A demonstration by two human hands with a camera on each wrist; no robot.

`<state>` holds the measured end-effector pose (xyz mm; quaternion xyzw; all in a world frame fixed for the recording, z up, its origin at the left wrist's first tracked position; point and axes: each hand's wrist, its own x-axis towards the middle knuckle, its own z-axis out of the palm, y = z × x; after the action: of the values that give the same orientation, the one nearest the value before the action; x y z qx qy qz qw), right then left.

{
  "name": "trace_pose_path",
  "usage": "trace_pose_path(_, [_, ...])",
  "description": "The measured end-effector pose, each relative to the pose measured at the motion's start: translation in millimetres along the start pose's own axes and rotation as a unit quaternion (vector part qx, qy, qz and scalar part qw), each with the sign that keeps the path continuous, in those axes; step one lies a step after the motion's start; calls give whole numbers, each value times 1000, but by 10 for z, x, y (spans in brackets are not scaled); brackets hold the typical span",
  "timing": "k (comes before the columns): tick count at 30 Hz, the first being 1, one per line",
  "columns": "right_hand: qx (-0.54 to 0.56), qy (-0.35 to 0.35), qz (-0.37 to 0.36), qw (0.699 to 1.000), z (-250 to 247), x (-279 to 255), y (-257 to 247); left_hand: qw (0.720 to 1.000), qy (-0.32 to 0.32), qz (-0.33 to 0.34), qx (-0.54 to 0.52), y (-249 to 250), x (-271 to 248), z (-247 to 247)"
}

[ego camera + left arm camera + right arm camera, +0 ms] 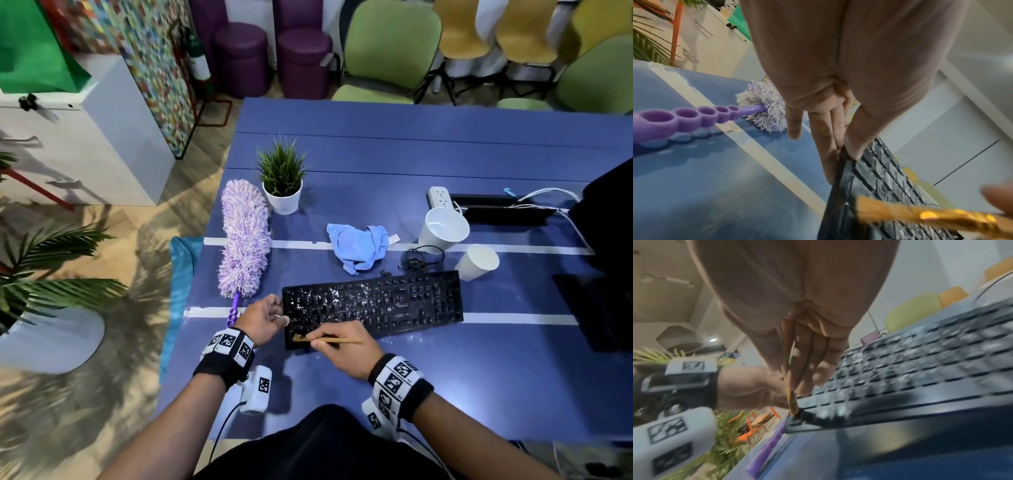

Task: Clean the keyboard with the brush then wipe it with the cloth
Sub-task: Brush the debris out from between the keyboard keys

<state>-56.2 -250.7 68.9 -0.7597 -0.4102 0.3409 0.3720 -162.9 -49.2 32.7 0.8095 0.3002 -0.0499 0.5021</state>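
Observation:
A black keyboard (376, 306) dusted with white specks lies on the blue table (411, 154). My left hand (281, 313) pinches its left edge, thumb on top and fingers (826, 155) along the side of the keyboard (879, 186). My right hand (317, 337) grips a thin wooden-handled brush (337, 340). Its tan bristles (875, 209) touch the keys at the keyboard's near-left corner (797, 417). The brush (790, 392) runs down between my right fingers (818, 369). A crumpled light-blue cloth (358, 246) lies behind the keyboard, apart from both hands.
A purple fluffy duster (243, 240) lies left of the keyboard, its handle (684, 116) by my left wrist. A potted plant (282, 185), two white cups (443, 229) (478, 262), a coiled cable (423, 258), a power strip (442, 197) and a dark monitor (606, 222) stand behind and right.

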Motion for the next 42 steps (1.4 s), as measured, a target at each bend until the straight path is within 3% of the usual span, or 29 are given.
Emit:
trace_pose_path(6, [-15,138,44,989,-349,-238,293,1000,8,2,-13,2,-19,37])
trace_pose_path(11, [-31,45,43,998,-165,-233,299,999,14,5,-43,16,-19,67])
trace_pose_path(15, [-22,97,48,994,-160,-224,316,999,17,8,-34,-3,-32,72])
trace_pose_path(18, [-60,83,65,993,-189,-211,323,999,28,0,-23,1,-37,78])
trace_pose_path(21, [-23,94,38,995,-170,-215,272,999,30,-11,-20,-2,-41,78])
trace_pose_path(26, [-80,32,59,995,-44,-152,255,999,28,-7,-29,32,-45,79])
trace_pose_path(30, [-26,66,34,997,-65,-150,255,999,28,-6,-27,2,-33,57])
trace_pose_path(34, [-31,48,23,998,-103,-152,251,999,26,-7,-29,44,-41,67])
trace_pose_path(39, [10,137,11,990,-62,-98,122,999,20,-4,-33,27,-48,52])
trace_pose_path(42, [9,121,7,993,61,-35,82,999,28,6,-31,24,-44,69])
